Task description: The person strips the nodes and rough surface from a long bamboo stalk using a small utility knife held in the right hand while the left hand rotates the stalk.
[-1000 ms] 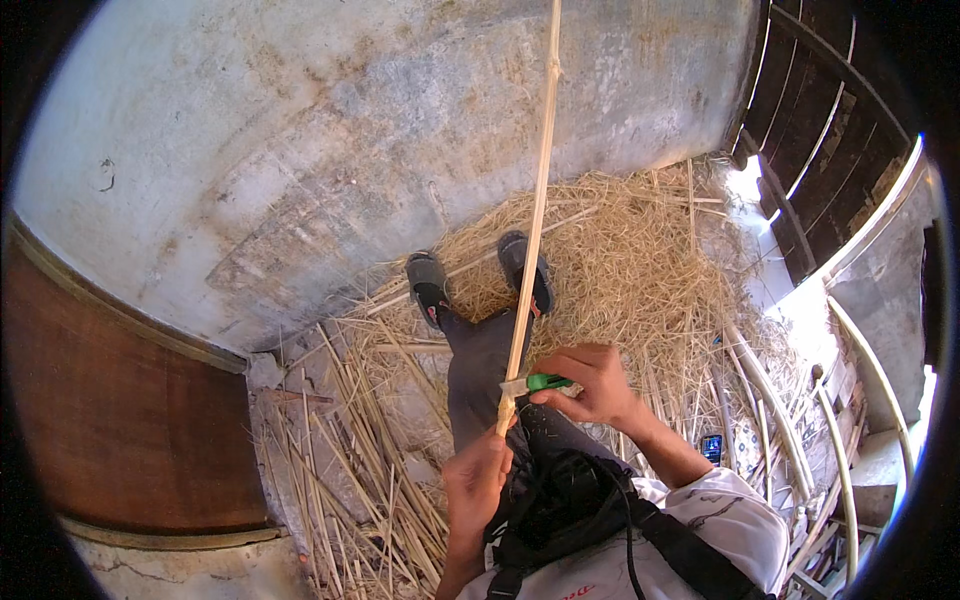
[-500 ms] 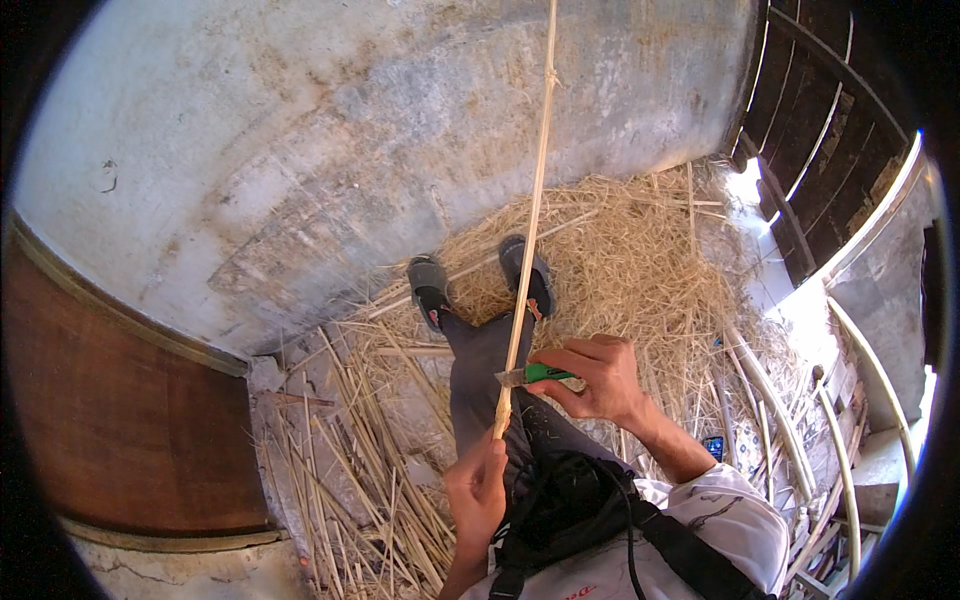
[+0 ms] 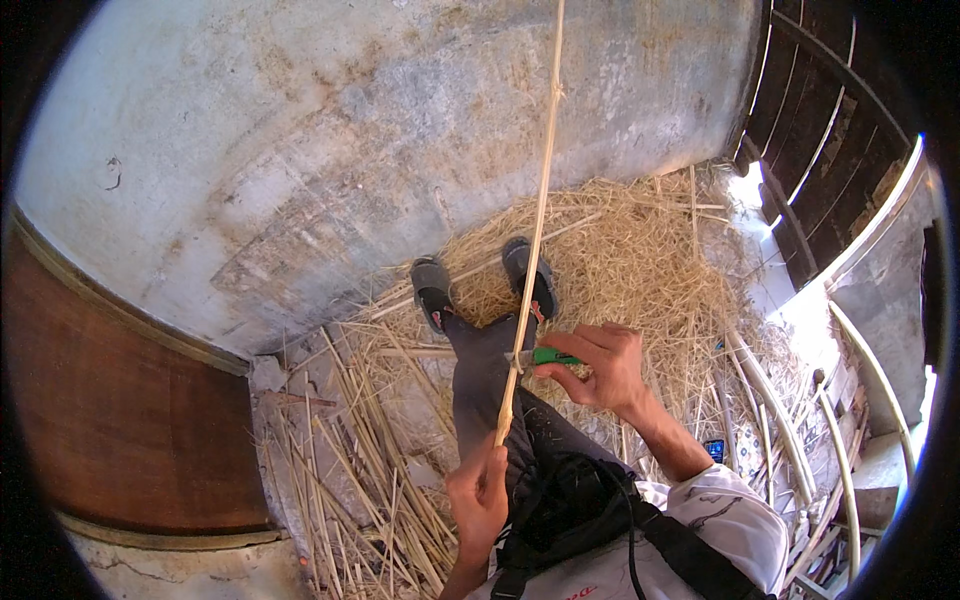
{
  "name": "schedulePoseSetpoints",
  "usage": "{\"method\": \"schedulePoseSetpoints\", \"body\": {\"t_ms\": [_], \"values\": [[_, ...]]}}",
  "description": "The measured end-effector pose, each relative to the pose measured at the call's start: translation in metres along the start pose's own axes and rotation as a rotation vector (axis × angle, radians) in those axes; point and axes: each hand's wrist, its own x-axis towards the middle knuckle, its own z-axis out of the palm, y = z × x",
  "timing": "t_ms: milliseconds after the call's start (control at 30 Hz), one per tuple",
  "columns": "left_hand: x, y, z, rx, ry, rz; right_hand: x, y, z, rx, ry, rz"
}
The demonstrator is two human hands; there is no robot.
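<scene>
A long, thin bamboo strip [image 3: 544, 190] runs from my lap up past the top of the view, with knobbly joints along it. My left hand [image 3: 477, 497] is closed round its near end, just below a joint. In my right hand [image 3: 605, 368] is a green-handled utility knife [image 3: 553, 356], gripped between thumb and fingers. The knife's blade lies across the strip, touching it a little above that lower joint. Beneath the strip are my legs in dark trousers [image 3: 485, 365].
Pale shavings [image 3: 640, 265] cover the floor around my dark shoes [image 3: 432, 278]. Many loose strips [image 3: 370, 490] lie to the left. A stained grey wall [image 3: 400, 130] stands ahead, a brown wooden panel [image 3: 140, 400] at left. Bent poles [image 3: 775, 415] and a phone [image 3: 714, 450] are at right.
My right hand has slid the knife slightly up along the strip, away from me. The strip's far part has shifted a little to the right. My left hand keeps its hold.
</scene>
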Motion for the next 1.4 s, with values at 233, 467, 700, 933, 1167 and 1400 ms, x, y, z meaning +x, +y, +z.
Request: {"method": "schedulePoseSetpoints", "body": {"t_ms": [233, 467, 700, 933, 1167, 1400], "values": [[-0.034, -0.028, 0.000, -0.074, -0.081, -0.179, 0.030, 0.079, -0.009, -0.151, 0.129, 0.450], [-0.045, -0.035, -0.015, -0.199, -0.295, -0.257, 0.013, 0.169, -0.003, 0.270, 0.228, 0.691], [-0.018, -0.044, -0.006, -0.331, -0.377, -0.344, -0.006, 0.073, 0.013, 0.975, 0.012, 0.717], [0.004, -0.037, 0.008, -0.396, -0.507, -0.341, 0.000, 0.049, 0.012, 0.907, 0.001, 0.790], [0.058, -0.041, 0.004, 0.079, -0.499, -0.090, 0.001, 0.037, 0.010, 1.010, -0.001, 0.698], [0.068, -0.019, 0.014, -0.505, -0.760, -0.259, 0.001, 0.030, 0.013, 0.977, 0.027, 0.699]]}}
